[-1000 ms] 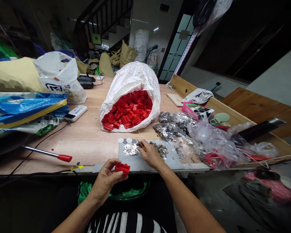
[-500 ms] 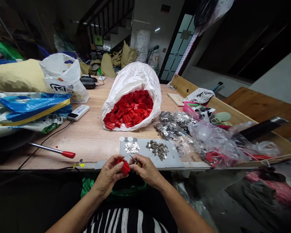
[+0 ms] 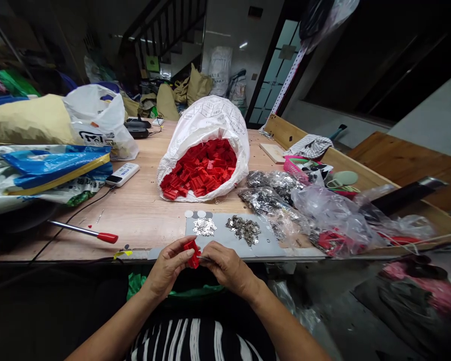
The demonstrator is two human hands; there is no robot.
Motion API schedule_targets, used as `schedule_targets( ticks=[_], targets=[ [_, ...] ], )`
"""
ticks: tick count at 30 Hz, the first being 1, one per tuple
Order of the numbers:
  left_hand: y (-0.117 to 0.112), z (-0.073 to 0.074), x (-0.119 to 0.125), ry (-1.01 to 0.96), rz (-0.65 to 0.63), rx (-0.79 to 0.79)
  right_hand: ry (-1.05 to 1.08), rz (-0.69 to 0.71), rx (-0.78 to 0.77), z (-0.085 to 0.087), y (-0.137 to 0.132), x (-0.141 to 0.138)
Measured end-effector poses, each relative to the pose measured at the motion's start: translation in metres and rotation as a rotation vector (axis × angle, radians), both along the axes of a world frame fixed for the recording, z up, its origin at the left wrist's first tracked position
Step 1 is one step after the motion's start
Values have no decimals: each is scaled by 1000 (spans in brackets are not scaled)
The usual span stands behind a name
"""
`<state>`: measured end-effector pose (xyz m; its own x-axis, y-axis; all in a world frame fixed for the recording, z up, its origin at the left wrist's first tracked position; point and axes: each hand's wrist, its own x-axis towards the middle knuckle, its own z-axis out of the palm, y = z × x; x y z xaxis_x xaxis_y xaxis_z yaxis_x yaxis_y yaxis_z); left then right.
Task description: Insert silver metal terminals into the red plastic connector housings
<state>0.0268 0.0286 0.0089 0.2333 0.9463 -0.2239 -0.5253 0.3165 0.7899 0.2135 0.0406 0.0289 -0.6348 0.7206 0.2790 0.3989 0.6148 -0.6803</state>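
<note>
My left hand (image 3: 170, 267) is closed on a small red plastic part (image 3: 192, 252), held upright just below the table's front edge. My right hand (image 3: 225, 266) is pinched on a thin metal tool whose tip meets the red part. Just beyond the hands lies a grey board (image 3: 233, 236) with a pile of shiny metal pieces (image 3: 204, 227) and a darker pile of metal pieces (image 3: 244, 228). Further back a white sack (image 3: 206, 125) lies open, full of red plastic parts (image 3: 199, 173).
A red-handled screwdriver (image 3: 84, 231) lies at the left on the wooden table (image 3: 143, 210), with a white remote (image 3: 122, 174) and blue and white bags (image 3: 48, 170) behind. Clear plastic bags of metal pieces (image 3: 281, 200) crowd the right. A green bag (image 3: 135, 288) hangs under the table edge.
My right hand came back from the shiny pile on the grey board to the red part in my left hand. The left hand turned the part upright.
</note>
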Motion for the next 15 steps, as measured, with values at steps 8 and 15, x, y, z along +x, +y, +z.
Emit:
schedule_targets(
  ticks=[8, 15],
  targets=[
    [-3, 0, 0, 32, -28, 0, 124, -7, -56, -8, -3, 1],
    [-3, -5, 1, 44, -24, 4, 165, -73, -137, -14, -4, 4]
  ],
)
